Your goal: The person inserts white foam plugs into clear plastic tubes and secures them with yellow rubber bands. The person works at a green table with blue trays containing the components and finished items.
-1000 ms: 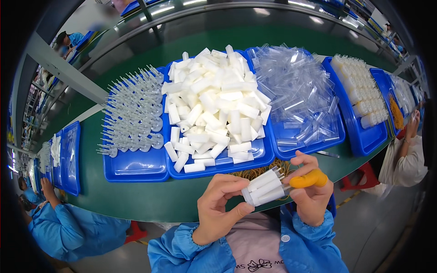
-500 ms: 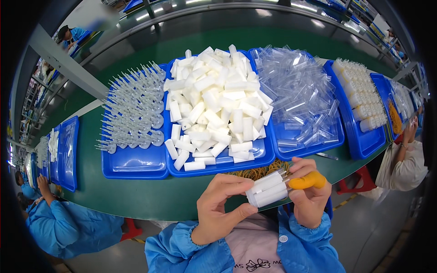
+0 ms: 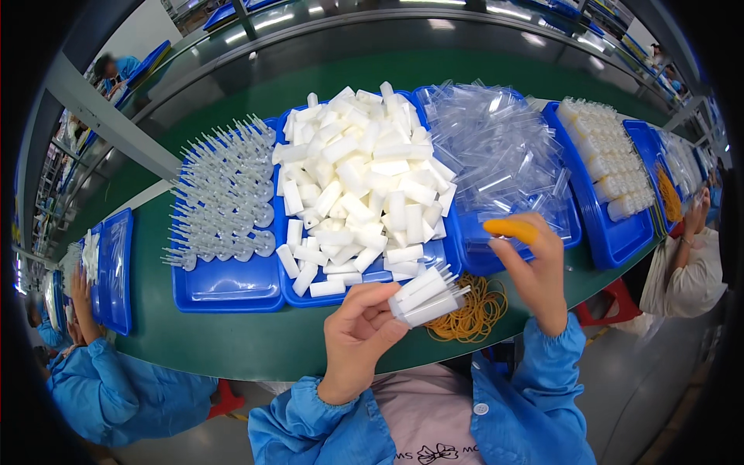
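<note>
My left hand (image 3: pixel 360 333) grips a small bundle of white cylinders with clear sleeves (image 3: pixel 426 296) at its lower left end, between thumb and fingers. Thin pale stems stick out of the bundle's upper right end. Raised over the front of a blue tray of clear plastic tubes (image 3: pixel 496 147), my right hand (image 3: pixel 535 263) wears a yellow finger cot on one finger. Its thumb and covered finger are apart, and I see nothing between them. A loose pile of tan rubber bands (image 3: pixel 470 314) lies on the table between the hands, partly behind the bundle.
White cylinders (image 3: pixel 356 178) heap up in the middle blue tray. Left of it, another tray holds upright pale stemmed parts (image 3: pixel 225 194). White assembled pieces (image 3: pixel 608 155) fill a tray at right. Co-workers sit at both sides, one in a blue sleeve (image 3: pixel 132 395).
My right hand has left the bundle and moved up and right to the clear-tube tray. The left hand has shifted the bundle left and up, tilting it, and uncovered more rubber bands.
</note>
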`<state>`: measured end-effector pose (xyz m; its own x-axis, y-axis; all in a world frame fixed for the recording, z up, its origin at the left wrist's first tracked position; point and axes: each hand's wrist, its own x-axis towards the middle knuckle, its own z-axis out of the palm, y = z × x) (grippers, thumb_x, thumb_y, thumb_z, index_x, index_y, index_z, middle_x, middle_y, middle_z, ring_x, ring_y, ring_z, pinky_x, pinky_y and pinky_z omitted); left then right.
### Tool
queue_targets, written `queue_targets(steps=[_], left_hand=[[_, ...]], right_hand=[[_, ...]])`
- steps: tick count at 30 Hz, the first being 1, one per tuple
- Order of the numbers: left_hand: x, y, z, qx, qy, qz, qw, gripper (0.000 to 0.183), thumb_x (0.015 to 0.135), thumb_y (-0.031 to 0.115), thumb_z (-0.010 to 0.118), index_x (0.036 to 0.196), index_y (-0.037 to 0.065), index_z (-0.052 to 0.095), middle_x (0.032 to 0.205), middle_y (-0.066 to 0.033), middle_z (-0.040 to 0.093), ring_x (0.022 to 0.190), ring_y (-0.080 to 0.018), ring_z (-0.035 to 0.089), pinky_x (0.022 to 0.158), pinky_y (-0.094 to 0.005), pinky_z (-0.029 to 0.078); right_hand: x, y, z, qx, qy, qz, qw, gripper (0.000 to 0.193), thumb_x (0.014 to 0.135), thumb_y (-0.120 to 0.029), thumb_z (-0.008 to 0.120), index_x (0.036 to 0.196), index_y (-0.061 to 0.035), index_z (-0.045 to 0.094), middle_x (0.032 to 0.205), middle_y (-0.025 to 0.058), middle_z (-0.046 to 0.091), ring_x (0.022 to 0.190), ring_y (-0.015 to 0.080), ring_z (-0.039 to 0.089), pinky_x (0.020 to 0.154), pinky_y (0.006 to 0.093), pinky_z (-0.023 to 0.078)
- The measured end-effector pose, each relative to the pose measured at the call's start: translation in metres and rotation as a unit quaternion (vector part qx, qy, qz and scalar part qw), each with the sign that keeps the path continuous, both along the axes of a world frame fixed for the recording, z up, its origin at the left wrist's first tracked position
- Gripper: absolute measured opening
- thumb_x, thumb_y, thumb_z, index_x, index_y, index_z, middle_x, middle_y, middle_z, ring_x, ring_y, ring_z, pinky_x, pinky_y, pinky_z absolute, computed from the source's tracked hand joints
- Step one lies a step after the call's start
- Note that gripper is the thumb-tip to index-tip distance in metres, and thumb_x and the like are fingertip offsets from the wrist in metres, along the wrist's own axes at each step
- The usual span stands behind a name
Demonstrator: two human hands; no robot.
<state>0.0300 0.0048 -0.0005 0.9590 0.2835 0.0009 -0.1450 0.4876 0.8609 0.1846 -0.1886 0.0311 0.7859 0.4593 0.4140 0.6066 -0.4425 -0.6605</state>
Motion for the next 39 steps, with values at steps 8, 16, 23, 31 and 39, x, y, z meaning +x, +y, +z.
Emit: queue_targets(steps=[8,16,23,31,39], left_hand=[[-0.001,0.001,-0.002,-0.008,-0.005,0.007,1.000,0.040,0.081,-0.004,0.064,0.119,-0.004,0.053,0.117,-0.0106,0.050,0.108,-0.0237,0.056,0.092,-0.0355,0.047],[-0.008,0.001,0.003,0.056,-0.011,0.034,0.998,0.042,0.077,-0.005,0.069,0.116,-0.005,0.056,0.116,-0.0122,0.050,0.107,-0.0237,0.056,0.092,-0.0351,0.047],[-0.012,-0.008,0.007,0.227,-0.057,0.076,0.969,0.042,0.070,-0.001,0.077,0.109,-0.003,0.062,0.112,-0.0150,0.054,0.102,-0.0235,0.056,0.088,-0.0333,0.047],[-0.010,-0.007,0.006,0.309,-0.064,0.101,0.944,0.040,0.070,0.008,0.080,0.104,-0.003,0.063,0.107,-0.0132,0.053,0.097,-0.0218,0.057,0.085,-0.0322,0.047],[-0.009,-0.011,0.009,0.291,-0.068,0.105,0.949,0.042,0.066,0.000,0.079,0.105,-0.001,0.065,0.108,-0.0150,0.058,0.097,-0.0228,0.058,0.084,-0.0315,0.047]], right_hand=[[0.018,0.008,-0.006,-0.255,-0.119,0.050,0.958,0.026,0.067,-0.011,0.073,0.092,-0.0069,0.066,0.093,0.0061,0.060,0.083,0.0263,0.057,0.071,0.0378,0.043],[-0.031,0.004,0.011,0.343,0.206,0.057,0.915,0.036,0.080,0.006,0.052,0.115,0.0026,0.056,0.101,0.0164,0.064,0.088,0.0187,0.064,0.084,0.0327,0.050],[-0.048,0.012,0.000,0.425,0.314,0.095,0.843,0.036,0.082,0.003,0.050,0.118,0.0049,0.052,0.100,0.0196,0.063,0.090,0.0225,0.064,0.087,0.0369,0.050],[-0.052,0.013,-0.001,0.446,0.357,0.088,0.816,0.036,0.082,0.002,0.051,0.118,0.0050,0.052,0.101,0.0220,0.063,0.090,0.0255,0.065,0.087,0.0392,0.050],[-0.055,0.008,-0.005,0.420,0.291,0.096,0.854,0.038,0.082,0.005,0.051,0.119,0.0056,0.051,0.104,0.0227,0.062,0.092,0.0258,0.065,0.087,0.0385,0.051]])
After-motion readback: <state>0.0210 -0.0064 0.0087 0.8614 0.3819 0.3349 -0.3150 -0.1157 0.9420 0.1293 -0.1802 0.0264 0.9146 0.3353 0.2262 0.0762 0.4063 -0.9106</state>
